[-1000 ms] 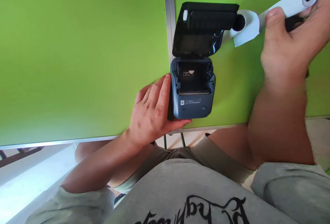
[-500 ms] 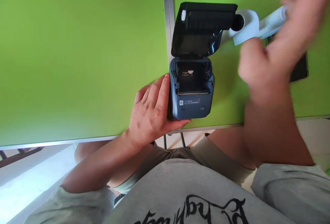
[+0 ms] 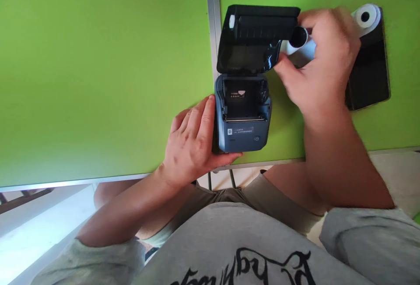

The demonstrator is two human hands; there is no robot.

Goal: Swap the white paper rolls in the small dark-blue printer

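Observation:
A blue-grey label printer (image 3: 243, 140) lies on the green table with its black lid (image 3: 256, 40) swung up and back. Its paper bay holds no roll, and a small printed label shows inside. My left hand (image 3: 192, 142) grips the printer, fingers along its left side and thumb along the front edge. Just right of the lid, my right hand (image 3: 328, 57) is curled round a white paper roll (image 3: 293, 48) with a dark hollow core. Its thumb and forefinger are close to the lid's right edge; whether they touch it I cannot tell.
Another white paper roll (image 3: 373, 24), its core facing up, is at the top end of a dark phone (image 3: 372, 68) on the right. A metal seam (image 3: 213, 18) divides the green table (image 3: 98, 66) behind the printer. My legs are below the near edge.
My right hand has come down and left from the upper right to the paper roll beside the lid. The farther roll now shows its core upward. My left hand and the printer stay nearly still.

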